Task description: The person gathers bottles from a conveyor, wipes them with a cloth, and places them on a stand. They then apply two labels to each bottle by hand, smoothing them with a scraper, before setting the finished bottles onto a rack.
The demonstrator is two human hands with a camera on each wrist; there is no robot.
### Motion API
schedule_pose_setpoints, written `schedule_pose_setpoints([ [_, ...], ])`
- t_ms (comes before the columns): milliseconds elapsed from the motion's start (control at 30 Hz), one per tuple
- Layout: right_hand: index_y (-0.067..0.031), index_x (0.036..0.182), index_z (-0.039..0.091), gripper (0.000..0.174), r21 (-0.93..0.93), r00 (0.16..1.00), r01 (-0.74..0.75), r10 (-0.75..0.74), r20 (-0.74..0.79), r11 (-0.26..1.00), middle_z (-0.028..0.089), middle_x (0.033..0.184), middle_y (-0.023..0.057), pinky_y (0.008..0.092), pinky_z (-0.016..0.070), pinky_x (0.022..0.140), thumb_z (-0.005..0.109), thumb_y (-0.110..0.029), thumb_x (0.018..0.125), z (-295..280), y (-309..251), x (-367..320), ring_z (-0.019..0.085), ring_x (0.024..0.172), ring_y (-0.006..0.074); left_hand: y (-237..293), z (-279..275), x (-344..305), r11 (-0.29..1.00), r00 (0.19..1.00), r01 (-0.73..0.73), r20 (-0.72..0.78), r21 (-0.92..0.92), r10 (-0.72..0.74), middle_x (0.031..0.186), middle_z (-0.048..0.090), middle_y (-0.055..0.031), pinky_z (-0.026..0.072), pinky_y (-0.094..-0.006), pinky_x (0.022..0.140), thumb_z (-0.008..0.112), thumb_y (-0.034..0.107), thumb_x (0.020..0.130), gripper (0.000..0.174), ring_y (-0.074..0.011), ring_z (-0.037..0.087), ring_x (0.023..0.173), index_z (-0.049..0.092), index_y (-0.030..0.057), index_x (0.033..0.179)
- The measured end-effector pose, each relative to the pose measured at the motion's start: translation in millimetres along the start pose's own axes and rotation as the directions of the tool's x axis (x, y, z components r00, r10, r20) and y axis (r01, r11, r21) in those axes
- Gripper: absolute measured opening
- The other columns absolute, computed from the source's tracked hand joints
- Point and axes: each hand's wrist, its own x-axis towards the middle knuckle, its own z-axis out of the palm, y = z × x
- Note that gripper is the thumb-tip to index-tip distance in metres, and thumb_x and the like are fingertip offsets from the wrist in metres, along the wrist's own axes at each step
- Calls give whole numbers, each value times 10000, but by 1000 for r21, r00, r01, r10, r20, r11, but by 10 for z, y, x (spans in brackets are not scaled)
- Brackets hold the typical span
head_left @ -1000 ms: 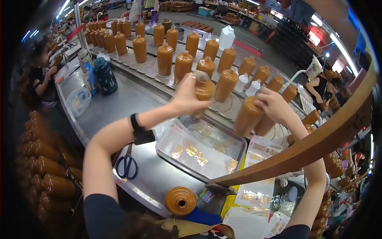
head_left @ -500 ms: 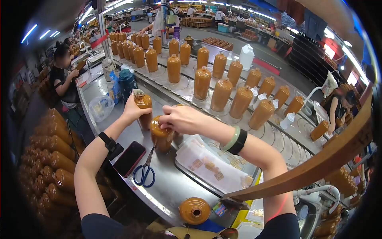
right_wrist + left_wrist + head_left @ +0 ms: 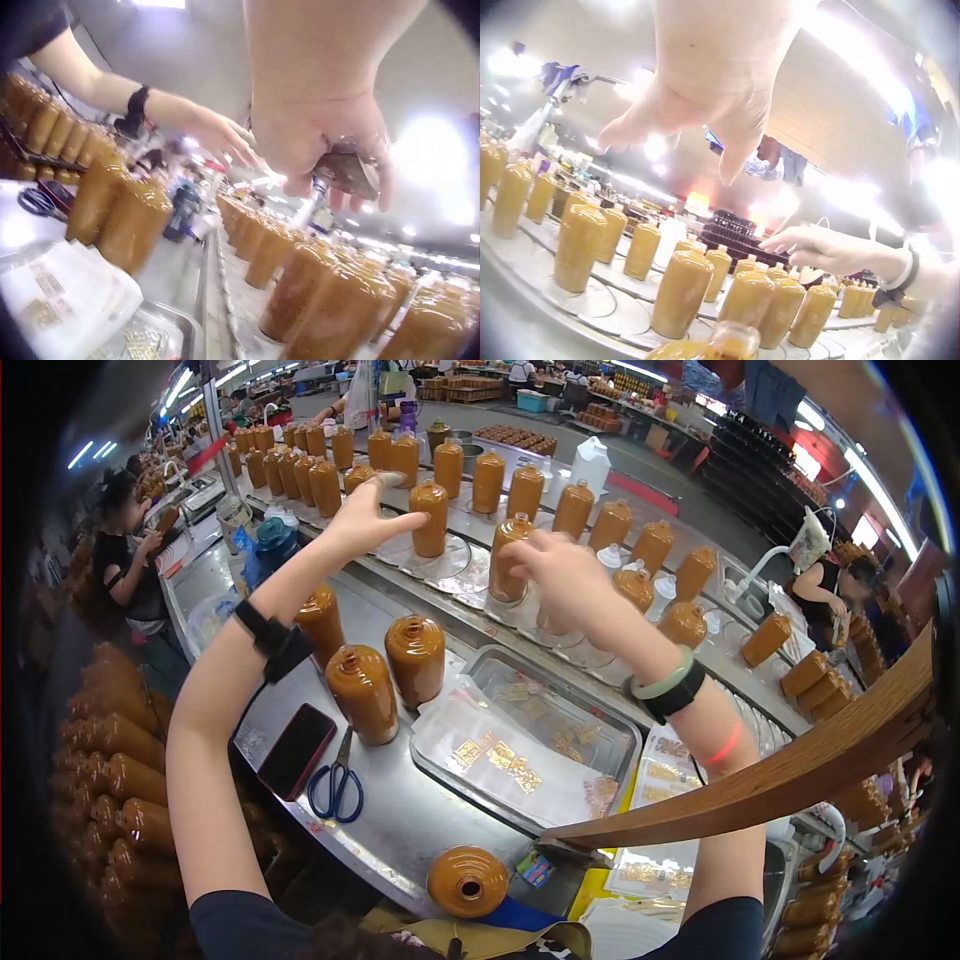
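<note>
My left hand (image 3: 365, 520) reaches over the line of glossy brown bottles, thumb and fingers spread. Its thumb tip comes right up to one upright bottle (image 3: 430, 525) in the head view. In the left wrist view the left hand (image 3: 712, 97) hangs above the bottle tops with nothing in its grasp. Farther right, my right hand (image 3: 565, 570) has its fingers loosely bent beside another bottle (image 3: 508, 560). A greyish patch (image 3: 346, 174) shows under its palm in the right wrist view. Three brown bottles (image 3: 362, 695) stand upright on the near metal table.
On the metal table (image 3: 400, 800) lie a phone (image 3: 297, 750), blue-handled scissors (image 3: 337, 785) and a tray (image 3: 630, 760) with sheets bearing gold decals (image 3: 510, 765). A bottle (image 3: 467, 882) stands near the front edge. A wooden bar (image 3: 760, 770) crosses the right side. Many bottles (image 3: 140, 820) are stacked left.
Both hands carried bottles from the line to the near table, where three now stand. They have since let go and moved forward, back over the line, the right one also rightward.
</note>
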Motion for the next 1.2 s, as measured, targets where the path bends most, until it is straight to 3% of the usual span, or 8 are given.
schedule_pose_setpoints([
  [67, -256, 1444, 569, 459, -257, 980, -195, 195, -26, 947, 669, 1169, 73, 485, 505, 946, 641, -231, 991, 135, 525, -329, 630, 1135, 347, 404, 267, 319, 993, 980, -28, 191, -111, 49, 1425, 576, -294, 456, -417, 1117, 837, 520, 778, 980, -373, 570, 1340, 486, -95, 1456],
  [200, -258, 1532, 458, 528, -226, 916, -349, 382, 124, 909, 690, 1170, 124, 518, 496, 950, 604, -243, 1025, 247, 1037, -842, 672, 1084, 354, 829, 1253, 806, 998, 916, -37, 398, -52, 55, 1404, 594, -290, 491, -388, 1085, 914, 540, 659, 1128, -371, 595, 1313, 463, -129, 1448],
  [300, -253, 1484, 489, 460, -156, 906, -383, 403, 127, 910, 708, 1105, 150, 515, 515, 900, 579, -257, 1033, 162, 1132, -1045, 690, 1030, 367, 853, 2071, 1061, 990, 835, -60, 537, -126, 119, 1375, 619, -287, 511, -397, 1065, 960, 499, 603, 1149, -380, 611, 1293, 462, -110, 1441],
  [500, -147, 1217, 654, 258, -86, 886, -434, 442, 142, 897, 718, 1017, 167, 466, 538, 843, 593, -309, 1027, -67, 1348, -1165, 686, 1017, 370, 1197, 2617, 907, 997, 916, -11, 399, -80, 42, 1265, 680, -274, 562, -413, 1003, 975, 367, 574, 1045, -387, 674, 1191, 483, -74, 1383],
  [600, -136, 1204, 705, 310, 80, 843, -467, 416, 340, 881, 724, 1083, 198, 488, 534, 875, 588, -350, 1012, 0, 1733, -1123, 680, 1045, 399, 1383, 2495, 803, 991, 911, 44, 413, -128, 13, 1299, 649, -267, 538, -441, 1022, 984, 305, 559, 1018, -400, 640, 1229, 464, -22, 1371],
  [800, 9, 1008, 738, 279, 118, 893, -423, 391, 221, 899, 716, 993, 262, 464, 534, 848, 647, -251, 961, -96, 1481, -909, 677, 944, 449, 1381, 1030, 704, 996, 901, -36, 428, -85, 69, 1207, 683, -189, 570, -388, 942, 1000, 330, 564, 910, -304, 683, 1123, 551, 19, 1292],
  [1133, 10, 1085, 669, 317, 712, 867, -476, 412, 281, 515, 596, 798, 3, 260, 491, 649, 571, -291, 1071, -39, 478, 207, 575, 678, 92, 183, -314, 176, 985, 951, 126, 267, 121, -154, 1235, 654, -198, 520, -365, 1004, 987, 264, 567, 923, -277, 643, 1162, 533, -36, 1312],
  [1200, 34, 1156, 694, 385, 748, 907, -392, 359, 219, 535, 727, 902, 141, 377, 567, 767, 541, -292, 1020, 253, 347, 446, 710, 801, 216, -81, -304, 70, 981, 950, 145, 257, 130, -175, 1246, 644, -183, 504, -361, 1029, 993, 269, 570, 944, -269, 633, 1179, 523, -42, 1327],
])
